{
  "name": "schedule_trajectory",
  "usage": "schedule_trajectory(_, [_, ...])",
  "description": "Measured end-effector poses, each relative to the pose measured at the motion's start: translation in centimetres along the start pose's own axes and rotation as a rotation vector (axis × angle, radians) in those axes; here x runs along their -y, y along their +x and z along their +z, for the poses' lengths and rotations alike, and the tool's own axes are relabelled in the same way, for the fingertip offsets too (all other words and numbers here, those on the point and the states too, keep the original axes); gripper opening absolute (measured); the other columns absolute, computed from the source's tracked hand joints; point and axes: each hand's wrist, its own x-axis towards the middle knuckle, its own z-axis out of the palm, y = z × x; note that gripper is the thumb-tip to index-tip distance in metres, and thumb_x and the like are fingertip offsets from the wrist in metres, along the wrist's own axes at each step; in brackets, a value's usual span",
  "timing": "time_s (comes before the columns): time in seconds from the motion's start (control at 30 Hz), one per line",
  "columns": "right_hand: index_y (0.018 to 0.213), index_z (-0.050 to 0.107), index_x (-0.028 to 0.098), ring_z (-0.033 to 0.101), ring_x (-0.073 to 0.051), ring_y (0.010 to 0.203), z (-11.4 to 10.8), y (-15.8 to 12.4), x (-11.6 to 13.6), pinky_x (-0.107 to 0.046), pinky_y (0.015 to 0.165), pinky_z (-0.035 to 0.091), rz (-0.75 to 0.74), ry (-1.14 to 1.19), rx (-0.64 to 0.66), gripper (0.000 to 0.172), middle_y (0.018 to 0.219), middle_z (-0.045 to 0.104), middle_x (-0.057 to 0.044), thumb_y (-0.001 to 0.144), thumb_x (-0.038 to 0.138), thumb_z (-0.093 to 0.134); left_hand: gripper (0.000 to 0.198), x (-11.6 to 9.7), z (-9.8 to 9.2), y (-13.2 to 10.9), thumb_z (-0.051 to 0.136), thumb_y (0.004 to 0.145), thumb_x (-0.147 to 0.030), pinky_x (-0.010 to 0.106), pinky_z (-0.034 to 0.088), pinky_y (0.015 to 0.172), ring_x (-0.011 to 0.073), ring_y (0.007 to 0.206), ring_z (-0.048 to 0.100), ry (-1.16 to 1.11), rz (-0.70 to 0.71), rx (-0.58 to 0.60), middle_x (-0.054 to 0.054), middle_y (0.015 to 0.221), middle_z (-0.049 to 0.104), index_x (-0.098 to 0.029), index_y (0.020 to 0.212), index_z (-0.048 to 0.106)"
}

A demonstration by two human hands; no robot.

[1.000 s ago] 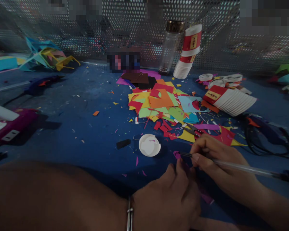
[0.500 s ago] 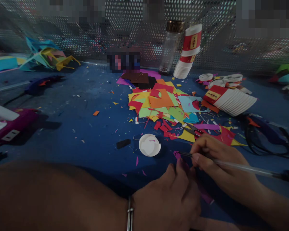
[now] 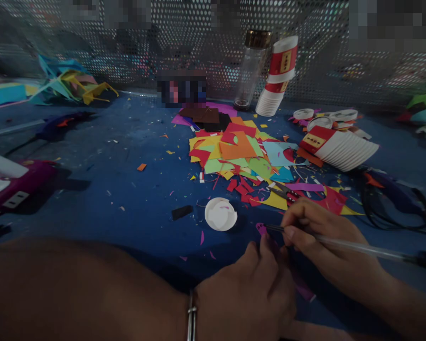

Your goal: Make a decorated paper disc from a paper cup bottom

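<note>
My right hand is closed around a clear-barrelled pen, its tip at the upper end of a purple paper strip. Small dark marks show on that end. My left hand, with a metal bracelet at the wrist, pinches the strip and presses it to the table; its fingers hide the middle of the strip, and the lower end comes out beneath. Just up and left of my fingers sits a small white paper cup piece with a purple scrap in it. Scissors lie beyond my right hand among paper scraps.
A heap of coloured paper covers the middle of the blue table. Stacked paper cups lie at the right, by a glue gun and cable. A glass bottle stands at the back. A purple power strip is at left.
Almost nothing differs. The pen tip has shifted very slightly at the strip's upper end, while both hands keep their places.
</note>
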Motion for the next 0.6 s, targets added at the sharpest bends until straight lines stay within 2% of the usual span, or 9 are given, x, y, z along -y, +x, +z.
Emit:
schedule_trajectory(0.17, [0.08, 0.058, 0.025, 0.056, -0.012, 0.048, 0.0, 0.11, 0.0, -0.026, 0.045, 0.04, -0.025, 0.013, -0.002, 0.017, 0.061, 0.059, 0.005, 0.096, 0.026, 0.052, 0.044, 0.1, -0.2, 0.07, 0.038, 0.106, -0.024, 0.037, 0.053, 0.102, 0.0281, 0.12, 0.073, -0.024, 0.01, 0.008, 0.01, 0.13, 0.076, -0.011, 0.13, 0.072])
schedule_trajectory(0.6, [0.078, 0.057, 0.025, 0.055, -0.012, 0.046, -0.03, -0.07, 0.31, -0.027, 0.045, 0.039, 0.014, 0.026, -0.011, 0.016, 0.057, 0.056, 0.005, 0.093, 0.028, 0.052, 0.043, 0.1, -0.05, -0.14, 0.04, 0.107, -0.027, 0.04, 0.051, 0.105, 0.0299, 0.123, 0.07, -0.011, 0.029, 0.031, 0.013, 0.135, 0.073, -0.01, 0.134, 0.069])
